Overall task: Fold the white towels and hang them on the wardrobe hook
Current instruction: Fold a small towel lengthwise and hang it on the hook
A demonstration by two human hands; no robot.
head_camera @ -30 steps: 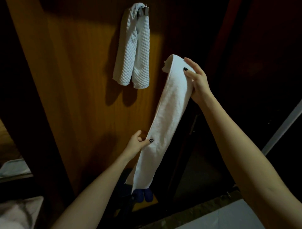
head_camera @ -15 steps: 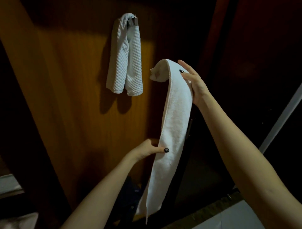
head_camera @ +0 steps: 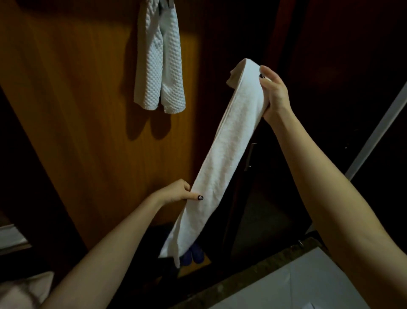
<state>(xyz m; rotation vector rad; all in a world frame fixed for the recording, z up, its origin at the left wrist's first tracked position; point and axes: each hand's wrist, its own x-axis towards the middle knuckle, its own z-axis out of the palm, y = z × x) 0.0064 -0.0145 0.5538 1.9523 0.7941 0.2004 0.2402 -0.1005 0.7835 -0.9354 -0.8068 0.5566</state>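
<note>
A dim room: a lit orange-brown wooden wardrobe panel [head_camera: 77,110] fills the left, with dark doors to the right. In front of it a long white towel [head_camera: 229,152], folded into a narrow strip, slants from upper right to lower left, its lower end hanging free. A waffle-textured white towel [head_camera: 159,66] hangs doubled from a hook [head_camera: 166,2] at the top edge, up and left of the strip and apart from it. The right hand [head_camera: 275,92] grips the strip's upper end, fingers curled round it. The left hand [head_camera: 176,192] pinches the strip's left edge lower down, thumb on the front. Blue slippers [head_camera: 195,255] sit on the floor behind the lower end.
</note>
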